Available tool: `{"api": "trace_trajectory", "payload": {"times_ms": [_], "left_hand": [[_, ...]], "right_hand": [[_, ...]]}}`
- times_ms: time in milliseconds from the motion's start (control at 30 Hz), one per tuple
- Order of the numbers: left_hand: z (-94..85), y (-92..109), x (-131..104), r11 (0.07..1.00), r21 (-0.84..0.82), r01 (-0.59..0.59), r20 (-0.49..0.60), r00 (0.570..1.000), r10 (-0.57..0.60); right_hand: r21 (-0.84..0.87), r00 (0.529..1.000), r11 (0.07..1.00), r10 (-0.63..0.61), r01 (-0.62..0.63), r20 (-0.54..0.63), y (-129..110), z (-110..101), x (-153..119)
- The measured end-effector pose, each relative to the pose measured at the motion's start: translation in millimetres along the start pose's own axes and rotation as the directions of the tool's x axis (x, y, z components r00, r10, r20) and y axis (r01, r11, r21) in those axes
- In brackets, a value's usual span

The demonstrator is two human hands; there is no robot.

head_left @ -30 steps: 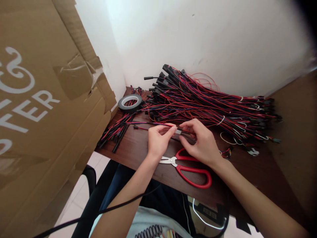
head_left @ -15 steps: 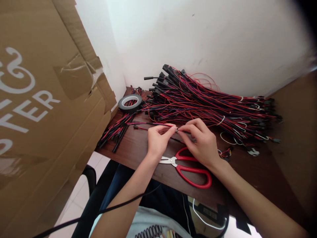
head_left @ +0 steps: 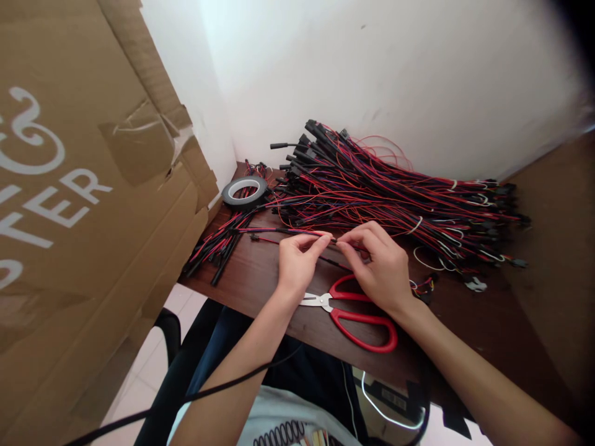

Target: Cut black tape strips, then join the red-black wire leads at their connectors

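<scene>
My left hand (head_left: pixel 300 257) pinches a thin red and black wire cable (head_left: pixel 279 231) between thumb and forefinger. Just to its right, my right hand (head_left: pixel 379 263) is closed on the same cable, thumb against fingertips, with a short dark stretch showing between the two hands. Below the hands lie scissors (head_left: pixel 365 331) with red handles, their blades pointing left. A second wire (head_left: pixel 267 239) with a small black connector rests on the table beneath the held cable. What lies inside my right fingers is mostly hidden.
A large pile of red and black wire cables (head_left: pixel 353 186) lies along the wall. A roll of black tape (head_left: pixel 244 192) sits on smaller bundled cables (head_left: pixel 223 244) at left. A big cardboard box (head_left: pixel 93 217) stands left of the wooden table (head_left: pixel 260 279).
My right fingertips have shifted slightly right, away from the left ones, so a little more dark cable shows between them. The scissors and the cable pile have stayed put.
</scene>
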State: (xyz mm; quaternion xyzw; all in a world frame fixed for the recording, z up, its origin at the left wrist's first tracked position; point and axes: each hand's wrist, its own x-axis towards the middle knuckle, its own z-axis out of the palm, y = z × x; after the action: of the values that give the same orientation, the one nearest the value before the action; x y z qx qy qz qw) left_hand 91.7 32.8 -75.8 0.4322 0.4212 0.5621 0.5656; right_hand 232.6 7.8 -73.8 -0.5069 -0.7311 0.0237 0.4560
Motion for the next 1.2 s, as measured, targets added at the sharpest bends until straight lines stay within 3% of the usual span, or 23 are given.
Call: {"api": "trace_trajectory", "payload": {"times_ms": [667, 900, 1067, 1200], "left_hand": [[1.2, -2.6, -2.4, 0.990, 0.071, -0.118, 0.011, 0.993, 0.118], [0.2, -3.7, 0.0, 0.950, 0.140, -0.279, 0.027, 0.960, 0.278], [-0.3, -3.4, -0.9, 0.947, 0.158, -0.280, 0.024, 0.960, 0.280], [-0.5, -2.3, -1.5, 0.964, 0.138, -0.227, 0.013, 0.974, 0.228]], "right_hand": [[0.072, 0.985, 0.984, 0.166, -0.163, -0.039, -4.2, 2.6, 2.2], [0.173, 0.971, 0.957, 0.240, -0.234, -0.013, -1.4, 2.1, 3.1], [0.225, 0.949, 0.923, 0.316, -0.313, 0.024, 0.8, 2.7, 2.9], [0.272, 0.958, 0.919, 0.282, -0.287, 0.057, 2.4, 2.0, 2.2]]}}
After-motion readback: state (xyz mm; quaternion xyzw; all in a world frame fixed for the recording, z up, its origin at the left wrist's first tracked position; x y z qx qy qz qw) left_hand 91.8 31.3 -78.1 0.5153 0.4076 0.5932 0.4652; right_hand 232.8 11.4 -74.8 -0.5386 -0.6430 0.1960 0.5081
